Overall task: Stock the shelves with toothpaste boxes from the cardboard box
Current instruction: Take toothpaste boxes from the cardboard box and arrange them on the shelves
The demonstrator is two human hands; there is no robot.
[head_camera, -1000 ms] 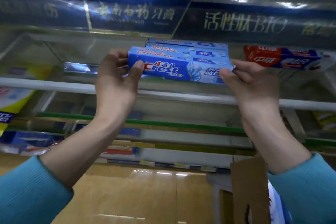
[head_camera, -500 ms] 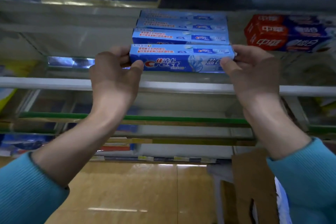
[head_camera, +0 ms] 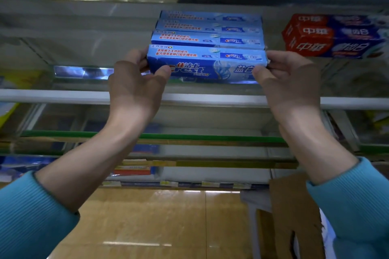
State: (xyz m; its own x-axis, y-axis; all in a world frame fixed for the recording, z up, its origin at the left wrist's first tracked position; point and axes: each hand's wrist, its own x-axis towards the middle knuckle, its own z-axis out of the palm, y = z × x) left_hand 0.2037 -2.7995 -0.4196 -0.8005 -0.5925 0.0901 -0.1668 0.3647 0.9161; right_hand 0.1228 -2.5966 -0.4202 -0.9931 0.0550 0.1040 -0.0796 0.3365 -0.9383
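The front Crest toothpaste box (head_camera: pixel 207 65) now sits low on the glass shelf (head_camera: pixel 84 95), directly in front of a row of three matching blue boxes (head_camera: pixel 208 29); a second ago it was held higher, above the shelf's white front rail, with only two boxes showing behind it. It has come down and gone in, and looks to be touching the box behind it.

Both hands are grasping it by the ends: the left hand (head_camera: pixel 134 86) has its thumb on the front face and its fingers curled round the left end, while the right hand (head_camera: pixel 288 82) pinches the right end the same way. Neither has let go (whether the box's whole weight is on the glass I cannot tell).

To my eye this placement is all but finished; what remains is to release and go back to the cardboard box (head_camera: pixel 294 216), whose flap shows at lower right. Red-and-blue toothpaste boxes (head_camera: pixel 334 35) lie on the same shelf, well to the right.
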